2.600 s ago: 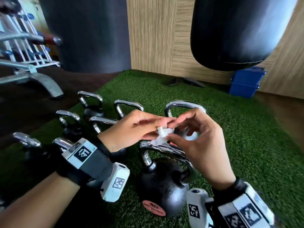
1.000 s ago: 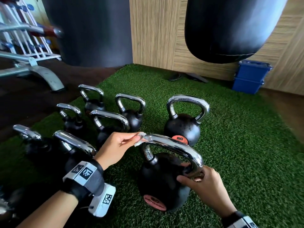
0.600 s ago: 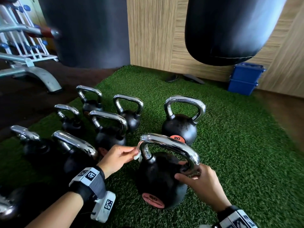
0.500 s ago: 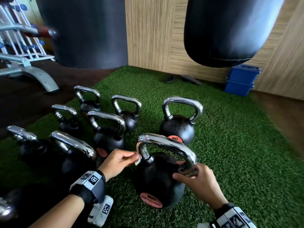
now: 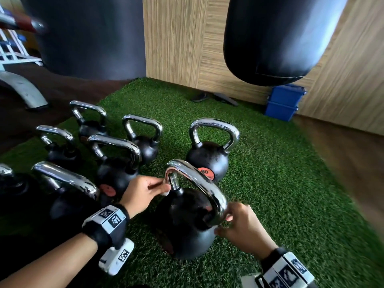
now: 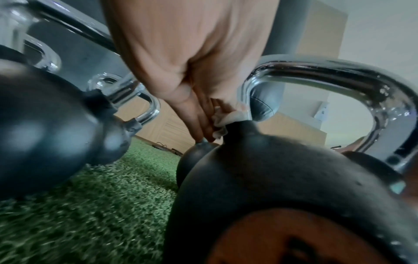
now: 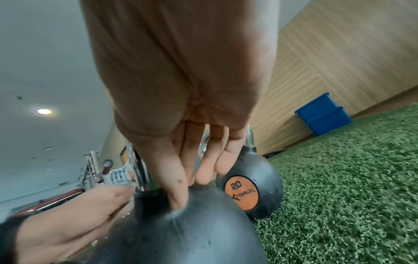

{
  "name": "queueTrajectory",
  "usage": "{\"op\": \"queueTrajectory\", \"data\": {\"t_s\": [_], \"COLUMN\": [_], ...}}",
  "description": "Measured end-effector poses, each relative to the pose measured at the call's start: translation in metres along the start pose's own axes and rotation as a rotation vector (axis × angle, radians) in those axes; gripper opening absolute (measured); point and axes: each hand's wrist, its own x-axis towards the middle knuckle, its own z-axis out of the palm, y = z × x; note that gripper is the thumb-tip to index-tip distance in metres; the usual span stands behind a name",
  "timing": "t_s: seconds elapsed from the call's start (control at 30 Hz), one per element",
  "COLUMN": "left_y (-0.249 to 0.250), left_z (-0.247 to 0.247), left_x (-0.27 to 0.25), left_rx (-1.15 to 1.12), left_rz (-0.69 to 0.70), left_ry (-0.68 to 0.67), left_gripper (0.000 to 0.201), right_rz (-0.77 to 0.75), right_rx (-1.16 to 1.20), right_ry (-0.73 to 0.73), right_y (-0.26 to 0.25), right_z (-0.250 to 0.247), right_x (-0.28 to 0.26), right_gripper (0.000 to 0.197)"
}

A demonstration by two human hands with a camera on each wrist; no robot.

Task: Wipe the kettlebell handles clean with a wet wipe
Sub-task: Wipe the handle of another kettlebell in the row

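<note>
1. Down goes the wipe [image 5: 165, 193]: from the top left bend of the handle [image 5: 199, 181] a second ago to the foot of its left post now, low centre of the head view.
2. Left hand [image 5: 141, 194] pinches the wipe against that post, just above the black kettlebell [image 5: 185, 223].
3. Right hand [image 5: 243, 229] is at the handle's right end, lower right of the frame; its fingers [image 7: 181, 167] reach down with the tips touching the ball, curled round nothing.
4. Behind stands the kettlebell marked 20 [image 5: 207, 161], centre frame on the turf [image 5: 280, 183]; more kettlebells crowd the left.
</note>
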Motion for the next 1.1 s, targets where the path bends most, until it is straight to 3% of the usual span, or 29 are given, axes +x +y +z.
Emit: {"op": "queueTrajectory", "data": {"t_s": [0.17,0.3,0.4,0.47,0.5,0.57,0.63,0.7,0.77,0.87,1.0,1.1], "left_y": [0.01,0.033,0.042,0.043,0.045,0.045,0.045,0.052,0.061,0.065,0.068,0.07], "left_z": [0.023,0.026,0.015,0.012,0.012,0.016,0.019,0.018,0.015,0.014,0.013,0.005], "left_x": [0.039,0.069,0.08,0.078,0.075,0.068,0.065,0.065,0.067,0.068,0.069,0.077], "left_rx": [0.07,0.109,0.119,0.085,0.111,0.142,0.153,0.167,0.148,0.068,0.147,0.003], "left_rz": [-0.062,-0.042,-0.11,-0.105,-0.075,0.008,0.019,0.069,0.131,0.11,0.087,0.025], "left_ry": [-0.091,-0.357,-0.527,-0.579,-0.559,-0.474,-0.417,-0.391,-0.309,-0.201,-0.252,-0.27], "left_gripper": [0.014,0.033,0.048,0.032,0.022,0.027,0.037,0.036,0.033,0.02,0.024,0.024], "right_rz": [-0.162,-0.224,-0.182,-0.111,-0.042,0.093,0.159,0.177,0.182,0.169,0.164,0.152], "right_rx": [-0.098,-0.097,-0.025,0.008,0.024,0.138,0.249,0.27,0.264,0.278,0.275,0.269], "right_ry": [-0.106,-0.111,-0.005,0.112,0.1,-0.053,-0.141,-0.123,-0.1,-0.081,-0.054,-0.047], "right_y": [-0.033,-0.048,-0.044,-0.038,-0.035,-0.03,-0.025,-0.021,-0.019,-0.016,-0.014,-0.013], "right_z": [0.007,0.015,0.011,0.015,0.02,0.03,0.038,0.044,0.046,0.05,0.053,0.053], "right_x": [-0.012,0.0,0.022,0.033,0.037,0.044,0.047,0.045,0.045,0.046,0.045,0.045], "right_gripper": [0.026,0.018,0.019,0.032,0.052,0.083,0.094,0.103,0.102,0.082,0.075,0.075]}}
